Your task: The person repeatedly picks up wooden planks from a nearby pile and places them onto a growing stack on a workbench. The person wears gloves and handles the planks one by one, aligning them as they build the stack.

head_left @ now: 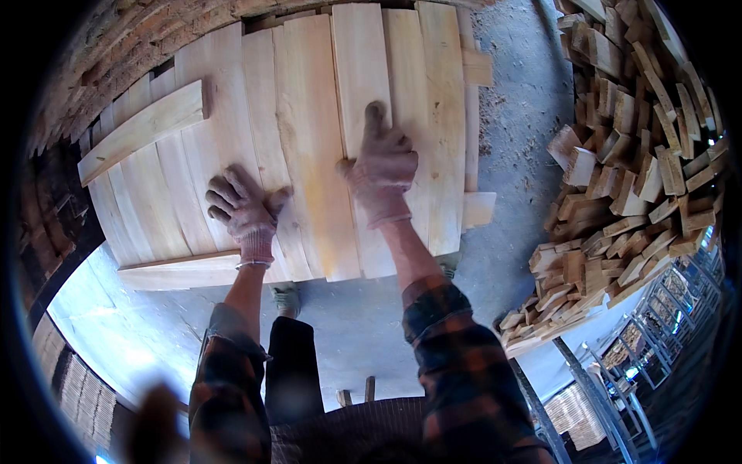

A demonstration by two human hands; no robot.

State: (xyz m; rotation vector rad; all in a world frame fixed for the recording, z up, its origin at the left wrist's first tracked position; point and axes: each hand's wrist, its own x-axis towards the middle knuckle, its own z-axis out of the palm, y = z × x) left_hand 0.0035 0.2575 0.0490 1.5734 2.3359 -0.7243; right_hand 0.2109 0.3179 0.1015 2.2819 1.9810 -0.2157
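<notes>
Pale wooden boards [308, 100] lie side by side in a wide layer in front of me. My left hand [243, 205], in a pinkish work glove, rests on them with its fingers spread and nothing in its grasp. Further right and a little farther away, my gloved right hand [382, 170] is on a lighter board [361, 58]. Its index finger points away from me and the thumb stands out to the left, while the other fingers are partly bent; no held object shows. A loose plank [143, 131] lies across the boards at the far left.
Another crosswise plank [182, 271] lies along the near left edge. Ends of two crosspieces [479, 209] jut out on the right. A big heap of short wood offcuts [610, 155] fills the right side. Rough stacked timber [147, 42] borders the far left. Metal frames [641, 340] stand lower right.
</notes>
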